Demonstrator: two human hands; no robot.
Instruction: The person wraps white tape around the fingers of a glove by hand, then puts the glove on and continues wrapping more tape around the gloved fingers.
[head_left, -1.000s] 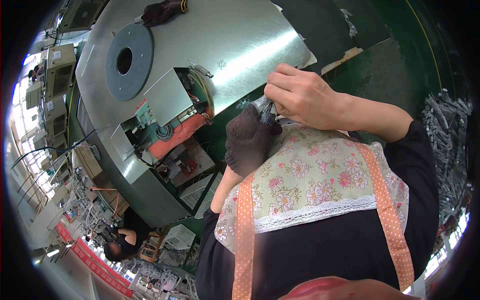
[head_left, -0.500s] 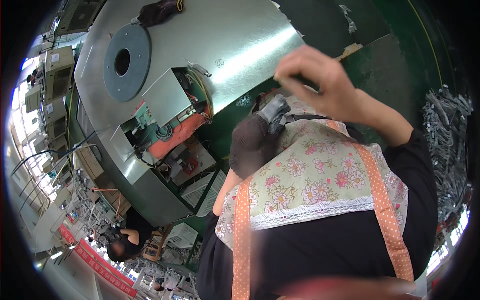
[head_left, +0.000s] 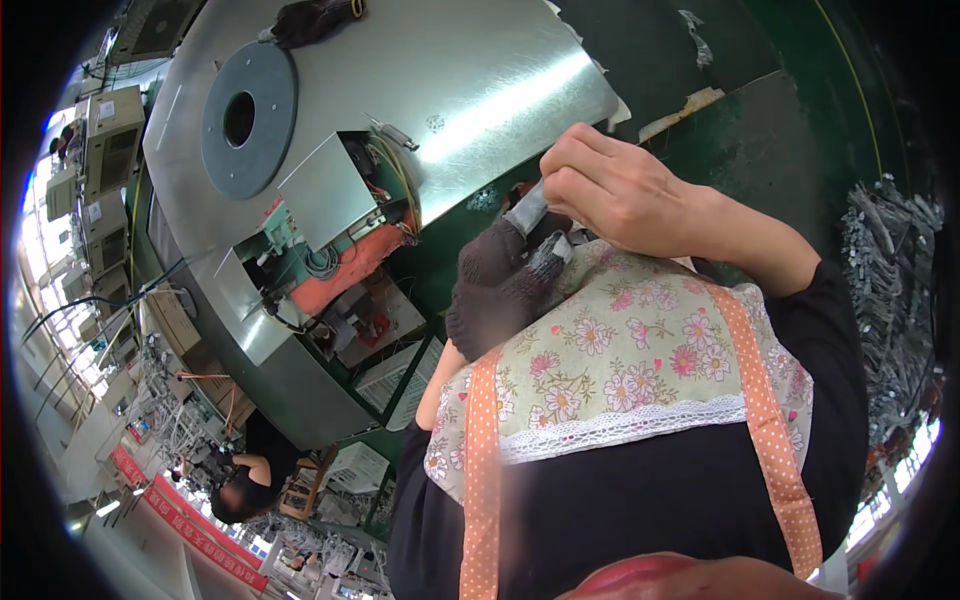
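My left hand [head_left: 490,285] wears a dark brown knit glove and is held in front of the flowered apron [head_left: 620,350]. Worn grey tape covers the glove's fingertips; two taped fingers stand apart, and no object shows between them. My bare right hand [head_left: 625,190] has its fingers closed on the end of one grey taped fingertip [head_left: 527,208] of that glove. Its grip hides the very tip, so I cannot tell whether a loose strip is held too. Another dark glove [head_left: 315,22] with a yellow-edged cuff lies on the metal table.
Left of my hands is the metal table [head_left: 480,60] with a grey ring-shaped disc [head_left: 250,120], a slim metal tool [head_left: 392,133] and an opened wired box [head_left: 325,190]. White crates [head_left: 400,385] sit beneath. Grey metal parts [head_left: 890,300] are piled at right. A co-worker [head_left: 245,485] sits at lower left.
My right hand has come down and left from above the apron and closed on the glove's taped fingertip. The gloved fingers have spread apart, one now pointing up toward my right hand.
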